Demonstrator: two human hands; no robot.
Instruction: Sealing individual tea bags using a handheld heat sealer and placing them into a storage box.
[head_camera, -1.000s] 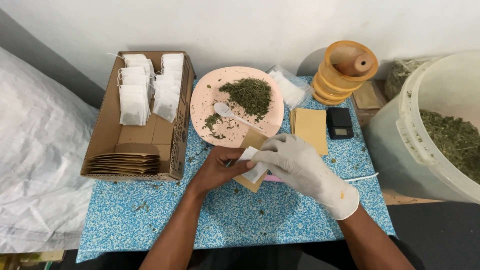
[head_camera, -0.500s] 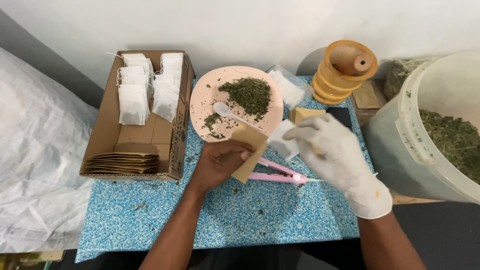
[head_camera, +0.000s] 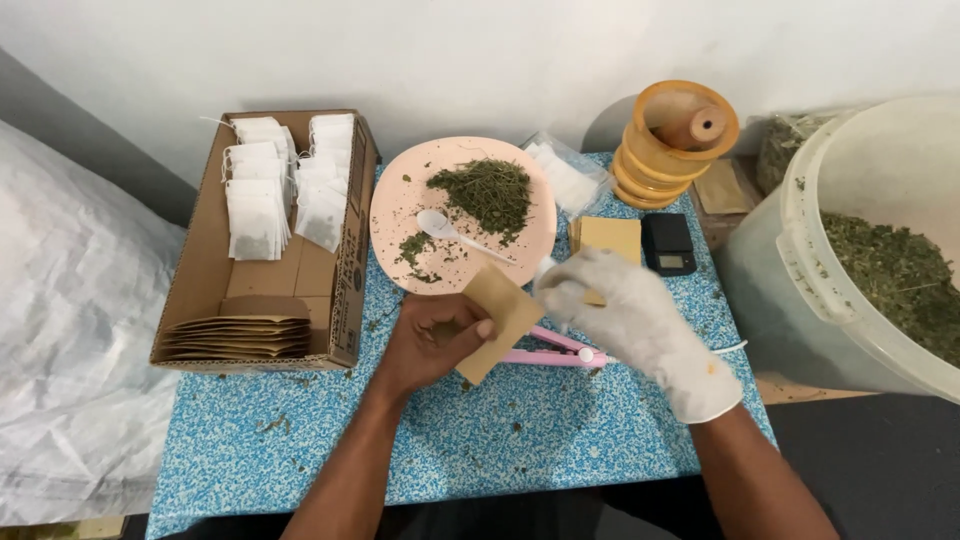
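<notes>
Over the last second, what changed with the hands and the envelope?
The white-gloved right hand lifted off the small brown paper envelope and moved right, uncovering the pink sealing tool on the blue speckled table. The bare left hand kept the envelope, now tilted up. The pink plate of dried herbs, cardboard box and white bucket stayed put.

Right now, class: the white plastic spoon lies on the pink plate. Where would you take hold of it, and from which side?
Grip the white spoon by its thin handle end, which points toward the plate's near right edge. Come from the right, above the pink plate. The bowl lies at the left among herb crumbs, beside the pile of dried herbs, so the handle is probably the cleaner, freer part.
</notes>
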